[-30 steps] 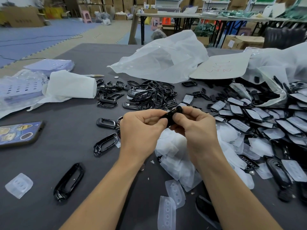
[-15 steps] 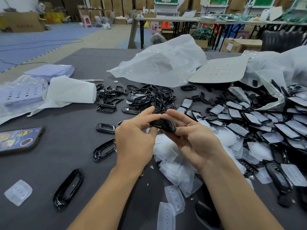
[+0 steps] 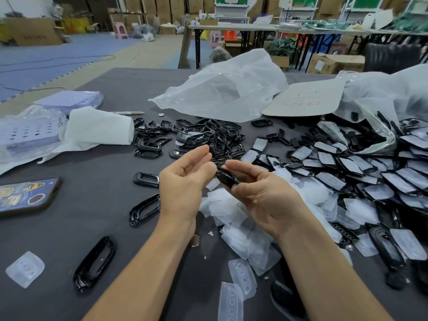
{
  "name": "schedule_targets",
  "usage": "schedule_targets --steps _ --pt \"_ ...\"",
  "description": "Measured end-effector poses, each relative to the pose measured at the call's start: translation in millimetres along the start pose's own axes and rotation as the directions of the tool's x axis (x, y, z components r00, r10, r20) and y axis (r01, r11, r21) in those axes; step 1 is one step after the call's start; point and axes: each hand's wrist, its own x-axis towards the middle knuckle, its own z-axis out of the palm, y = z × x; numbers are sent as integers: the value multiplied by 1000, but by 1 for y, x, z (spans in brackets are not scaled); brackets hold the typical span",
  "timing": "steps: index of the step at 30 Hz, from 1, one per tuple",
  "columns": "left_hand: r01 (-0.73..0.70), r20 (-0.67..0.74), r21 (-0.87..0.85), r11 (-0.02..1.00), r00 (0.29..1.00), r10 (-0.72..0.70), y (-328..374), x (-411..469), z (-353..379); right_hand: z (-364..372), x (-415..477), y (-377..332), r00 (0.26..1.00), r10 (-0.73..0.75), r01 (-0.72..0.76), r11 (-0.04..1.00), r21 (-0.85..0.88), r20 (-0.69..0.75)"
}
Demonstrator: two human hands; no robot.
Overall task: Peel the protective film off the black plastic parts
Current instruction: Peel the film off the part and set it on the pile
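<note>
Holding black parts (image 3: 367, 138), a clear bag (image 3: 384, 105) lies on the table (image 3: 92, 181).

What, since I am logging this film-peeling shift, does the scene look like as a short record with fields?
left hand: palm up, fingers relaxed, nothing visible in it
right hand: thumb and fingers grip a small black plastic part
film on held part: cannot tell
peeled film: pile of translucent white film pieces on the dark grey table, below the hands
waiting: film-covered black parts spread at right
done: heap of bare black plastic frames beyond the hands
</note>
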Motion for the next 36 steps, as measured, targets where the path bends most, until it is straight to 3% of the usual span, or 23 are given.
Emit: schedule_targets --steps 8,12,15,21,24,27,31,36 --pt "-11 -33 -106 994 999 8 0 7 -6 -1 1 4 962 -236 172 915 -366 -139" --pt "131 55 -271 954 991 -120 4 12 -13 0 1 0 955 -244 175 922 -345 -167" --pt "164 97 -244 956 985 -144 8 12 -14 -3 1 -4 931 -314 218 889 -404 -187" --pt "214 162 -60 975 966 -202 14 7 -15 -8 -1 -10 838 -535 347 676 -650 -109" --pt "226 218 24 974 949 -226 16 5 -14 -4 -3 -7 880 -476 355 662 -660 -4" --pt "217 226 147 965 942 -247 15 2 -11 1 -2 -4 946 -322 268 847 -459 -41" --pt "220 195 150 964 949 -247 11 0 -9 4 -2 0 984 -169 143 934 -328 -51" --pt "163 46 109 981 984 -169 8 0 -5 0 -3 0 992 -60 85 970 -229 111"
